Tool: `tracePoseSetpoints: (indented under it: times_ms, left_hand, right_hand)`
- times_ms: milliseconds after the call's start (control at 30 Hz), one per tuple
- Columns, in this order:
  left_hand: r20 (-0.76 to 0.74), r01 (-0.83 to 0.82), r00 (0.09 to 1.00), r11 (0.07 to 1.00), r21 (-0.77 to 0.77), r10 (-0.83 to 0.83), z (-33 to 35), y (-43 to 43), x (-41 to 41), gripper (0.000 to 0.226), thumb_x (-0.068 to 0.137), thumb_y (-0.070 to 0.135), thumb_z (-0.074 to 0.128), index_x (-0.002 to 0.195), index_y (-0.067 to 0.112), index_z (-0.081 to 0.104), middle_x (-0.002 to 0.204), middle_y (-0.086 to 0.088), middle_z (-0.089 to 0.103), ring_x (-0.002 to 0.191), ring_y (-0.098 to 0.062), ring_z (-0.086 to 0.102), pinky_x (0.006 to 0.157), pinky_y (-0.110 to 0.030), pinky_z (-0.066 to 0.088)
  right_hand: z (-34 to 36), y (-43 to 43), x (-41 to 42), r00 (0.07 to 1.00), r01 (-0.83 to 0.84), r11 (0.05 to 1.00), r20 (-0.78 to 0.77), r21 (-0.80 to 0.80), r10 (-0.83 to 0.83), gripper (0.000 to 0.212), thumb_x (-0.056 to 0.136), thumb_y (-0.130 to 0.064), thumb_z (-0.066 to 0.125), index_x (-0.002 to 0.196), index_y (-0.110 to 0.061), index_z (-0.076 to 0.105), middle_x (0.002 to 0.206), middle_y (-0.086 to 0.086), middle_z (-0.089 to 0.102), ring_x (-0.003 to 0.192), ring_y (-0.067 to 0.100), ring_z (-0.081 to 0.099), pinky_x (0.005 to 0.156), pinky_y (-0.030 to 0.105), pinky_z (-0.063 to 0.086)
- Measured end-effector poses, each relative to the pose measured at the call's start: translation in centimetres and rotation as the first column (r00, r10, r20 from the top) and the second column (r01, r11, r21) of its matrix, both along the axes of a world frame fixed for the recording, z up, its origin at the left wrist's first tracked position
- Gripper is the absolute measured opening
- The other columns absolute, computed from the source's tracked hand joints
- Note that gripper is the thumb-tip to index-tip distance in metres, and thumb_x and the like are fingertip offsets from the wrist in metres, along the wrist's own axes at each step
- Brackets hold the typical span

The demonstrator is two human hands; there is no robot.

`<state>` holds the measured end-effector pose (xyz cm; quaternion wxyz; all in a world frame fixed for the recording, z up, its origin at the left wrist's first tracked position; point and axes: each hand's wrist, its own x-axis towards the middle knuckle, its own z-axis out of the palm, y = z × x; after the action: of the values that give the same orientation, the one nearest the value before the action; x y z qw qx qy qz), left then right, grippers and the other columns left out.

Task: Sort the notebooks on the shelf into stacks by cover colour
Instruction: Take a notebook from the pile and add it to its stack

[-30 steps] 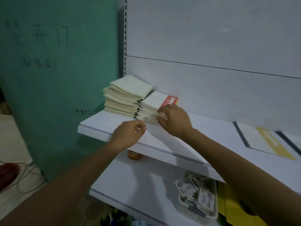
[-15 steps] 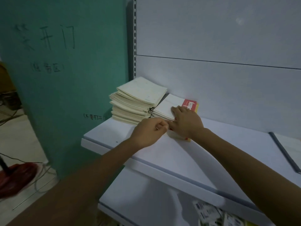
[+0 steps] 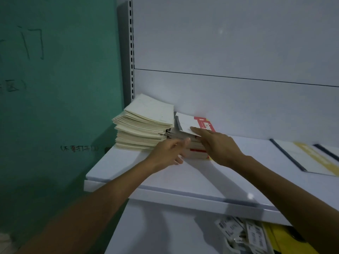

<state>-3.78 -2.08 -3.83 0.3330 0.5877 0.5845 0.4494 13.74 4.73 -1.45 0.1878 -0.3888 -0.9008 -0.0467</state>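
Note:
A tall stack of cream-covered notebooks [image 3: 146, 123] stands at the left end of the white shelf [image 3: 183, 182], against the back wall. Right beside it is a lower stack of white-and-red notebooks [image 3: 198, 125]. My right hand [image 3: 218, 143] lies on that stack and lifts the front edge of its top notebook, which is tilted up. My left hand [image 3: 170, 153] reaches in at the stack's front left side, fingers loosely extended toward the spines and holding nothing that I can see.
A large flat book with a dark spine and yellow band [image 3: 308, 158] lies at the right of the shelf. Below, on the lower shelf, a basket of tagged packets [image 3: 244, 235] and something yellow [image 3: 286, 239]. A green wall [image 3: 55, 107] closes the left side.
My right hand has raised the top white-and-red notebook's edge. My left hand has opened from a curled fist and moved in against the stack's front.

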Motion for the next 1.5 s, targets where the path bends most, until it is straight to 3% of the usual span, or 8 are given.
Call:
tracePoseSetpoints:
  times_ms: [167, 300, 400, 533, 767, 867, 1100, 1500]
  left_hand:
    - [0.422, 0.150, 0.901, 0.984, -0.095, -0.097, 1.0, 0.3, -0.4, 0.082, 0.072, 0.080, 0.030, 0.123, 0.023, 0.058, 0.101, -0.009, 0.073, 0.087, -0.027, 0.072, 0.067, -0.035, 0.057]
    - [0.595, 0.232, 0.800, 0.954, -0.190, -0.076, 1.7, -0.1, 0.5, 0.041, 0.093, 0.045, 0.051, 0.123, 0.017, 0.058, 0.113, -0.013, 0.068, 0.092, -0.025, 0.067, 0.066, -0.035, 0.059]
    - [0.561, 0.209, 0.824, 0.960, -0.184, -0.072, 1.8, -0.1, 1.4, 0.034, 0.096, 0.014, 0.052, 0.130, 0.015, 0.050, 0.113, -0.010, 0.063, 0.091, -0.023, 0.063, 0.064, -0.034, 0.059]
    - [0.393, 0.166, 0.911, 0.983, -0.077, -0.123, 2.4, 0.0, 1.4, 0.033, 0.098, 0.014, 0.048, 0.131, 0.020, 0.049, 0.125, -0.006, 0.062, 0.104, -0.025, 0.062, 0.084, -0.040, 0.056]
    - [0.333, -0.079, 0.943, 0.968, 0.237, -0.004, 6.4, -1.3, -1.7, 0.023, 0.097, 0.010, 0.046, 0.115, 0.023, 0.053, 0.109, 0.005, 0.063, 0.098, -0.014, 0.061, 0.079, -0.026, 0.051]
    - [0.353, -0.145, 0.935, 0.949, 0.281, 0.038, 7.8, -2.2, -3.9, 0.021, 0.097, 0.012, 0.048, 0.112, 0.026, 0.053, 0.105, 0.011, 0.063, 0.100, -0.011, 0.061, 0.083, -0.028, 0.051]
    - [0.375, -0.234, 0.916, 0.950, 0.209, 0.143, 6.1, -3.6, -5.7, 0.026, 0.095, 0.014, 0.056, 0.118, 0.027, 0.054, 0.114, 0.006, 0.065, 0.106, -0.015, 0.062, 0.093, -0.036, 0.051]
    - [0.537, -0.337, 0.803, 0.940, 0.053, 0.258, 5.6, -4.0, -4.6, 0.017, 0.095, 0.013, 0.055, 0.102, 0.029, 0.057, 0.099, 0.004, 0.067, 0.090, -0.013, 0.062, 0.073, -0.031, 0.053]
  right_hand:
    - [-2.5, -3.3, 0.4, 0.999, 0.000, 0.982, -0.037, 0.187, 0.007, 0.044, 0.098, -0.024, 0.046, 0.141, -0.029, 0.043, 0.135, 0.010, 0.056, 0.110, 0.034, 0.061, 0.082, 0.044, 0.054]
    - [-3.9, -5.6, 1.1, 0.999, 0.029, 0.939, 0.019, 0.342, -0.038, 0.046, 0.089, -0.029, 0.049, 0.135, -0.023, 0.051, 0.124, 0.013, 0.063, 0.104, 0.034, 0.065, 0.078, 0.046, 0.055]
    - [-4.2, -6.5, 1.5, 0.998, 0.037, 0.925, 0.027, 0.378, -0.051, 0.042, 0.095, -0.040, 0.047, 0.134, -0.023, 0.047, 0.123, 0.012, 0.064, 0.103, 0.033, 0.066, 0.079, 0.044, 0.055]
    - [-3.8, -6.7, 1.7, 0.997, 0.073, 0.971, 0.012, 0.227, -0.078, 0.064, 0.093, -0.065, 0.021, 0.143, -0.029, 0.039, 0.144, 0.002, 0.047, 0.128, 0.025, 0.050, 0.101, 0.037, 0.036]
    - [-1.2, -3.8, -0.1, 0.754, 0.245, 0.967, -0.614, -0.069, -0.234, 0.055, 0.097, -0.052, 0.029, 0.138, -0.019, 0.041, 0.143, 0.001, 0.046, 0.127, 0.017, 0.047, 0.102, 0.040, 0.040]
    - [-0.6, -0.9, -1.2, 0.825, 0.282, 0.952, -0.478, -0.116, -0.302, 0.049, 0.097, -0.041, 0.045, 0.140, -0.019, 0.038, 0.145, 0.004, 0.042, 0.130, 0.021, 0.044, 0.101, 0.041, 0.041]
    - [-2.6, 1.8, -5.1, 0.994, 0.106, 0.994, -0.002, -0.013, -0.106, 0.073, 0.085, -0.063, 0.050, 0.144, -0.026, 0.031, 0.138, 0.000, 0.048, 0.123, 0.022, 0.047, 0.097, 0.038, 0.045]
    - [-2.8, 0.5, 0.6, 0.991, 0.099, 0.979, -0.102, 0.176, -0.082, 0.034, 0.100, -0.031, 0.043, 0.133, -0.025, 0.045, 0.136, 0.004, 0.053, 0.105, 0.026, 0.060, 0.076, 0.039, 0.055]
